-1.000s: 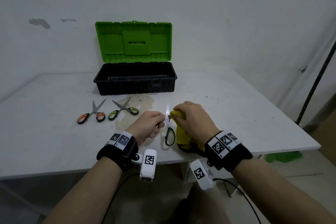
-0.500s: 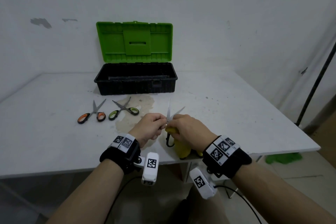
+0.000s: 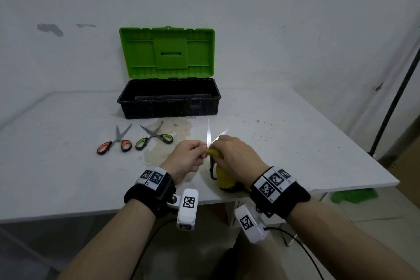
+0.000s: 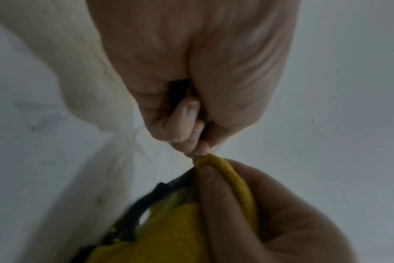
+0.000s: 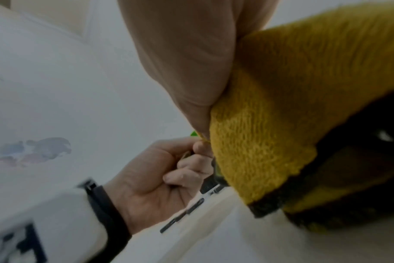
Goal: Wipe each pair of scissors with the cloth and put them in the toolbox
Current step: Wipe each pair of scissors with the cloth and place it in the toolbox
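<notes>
The held scissors (image 3: 210, 143) stand blades-up and splayed, pointing at the open toolbox (image 3: 168, 107) straight ahead; left hand (image 3: 188, 159) pinches them, right hand (image 3: 234, 159) clamps the yellow cloth (image 3: 223, 179) round them.

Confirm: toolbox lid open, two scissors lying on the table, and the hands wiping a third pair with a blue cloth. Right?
Not quite: the cloth is yellow, not blue, as the right wrist view shows. The rest stands.
</notes>
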The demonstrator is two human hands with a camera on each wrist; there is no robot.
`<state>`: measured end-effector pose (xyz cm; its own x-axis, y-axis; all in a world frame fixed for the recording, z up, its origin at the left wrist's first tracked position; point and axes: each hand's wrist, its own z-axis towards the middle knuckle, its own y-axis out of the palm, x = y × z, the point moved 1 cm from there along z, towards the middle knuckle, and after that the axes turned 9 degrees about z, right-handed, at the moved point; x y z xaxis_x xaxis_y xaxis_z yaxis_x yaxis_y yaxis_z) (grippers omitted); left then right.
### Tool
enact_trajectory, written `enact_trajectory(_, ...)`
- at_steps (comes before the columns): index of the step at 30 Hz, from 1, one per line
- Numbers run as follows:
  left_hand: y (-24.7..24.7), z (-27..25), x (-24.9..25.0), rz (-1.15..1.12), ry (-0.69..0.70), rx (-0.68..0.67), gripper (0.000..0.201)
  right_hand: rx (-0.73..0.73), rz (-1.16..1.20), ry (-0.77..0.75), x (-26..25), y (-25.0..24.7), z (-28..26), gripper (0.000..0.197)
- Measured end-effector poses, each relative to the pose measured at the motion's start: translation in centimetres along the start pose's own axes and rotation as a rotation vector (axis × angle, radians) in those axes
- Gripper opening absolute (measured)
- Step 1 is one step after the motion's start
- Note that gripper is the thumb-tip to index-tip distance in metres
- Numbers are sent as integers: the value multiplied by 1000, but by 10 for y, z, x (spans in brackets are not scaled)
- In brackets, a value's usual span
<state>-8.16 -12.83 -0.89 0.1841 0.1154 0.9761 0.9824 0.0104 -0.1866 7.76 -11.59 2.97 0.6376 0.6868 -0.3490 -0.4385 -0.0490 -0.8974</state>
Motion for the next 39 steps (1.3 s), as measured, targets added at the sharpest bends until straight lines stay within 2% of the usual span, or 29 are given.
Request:
enact_trajectory(4, -3, -1, -2, -81, -47, 19, 18, -52, 82, -14, -1, 4, -5, 22)
enact_trajectory(10, -3, -2, 2, -327, -139, 43, 20, 128, 213, 38, 1, -15, 3, 19)
enact_trajectory(18, 6, -5, 9, -483, -90, -18, 31, 117, 71, 89, -8, 0, 15, 16)
enact_trajectory(22, 8, -3, 8, -455, -48, -7, 30, 93, 19, 59, -10, 10, 12, 16)
enact_trajectory(27, 8, -2, 3, -395, -76, 32, 24, -59, 13, -53, -13, 15, 4, 19)
enact_trajectory(32, 12, -1, 6, -455, -55, 6, 30, 110, 25, 41, -3, 5, 11, 17)
enact_trajectory(37, 11, 2, 6, -393, -62, 69, 25, -10, -12, -60, -11, 24, 1, 18)
enact_trajectory(39, 9, 2, 4, -386, -70, 75, 26, 4, 24, -63, -9, 17, 2, 17)
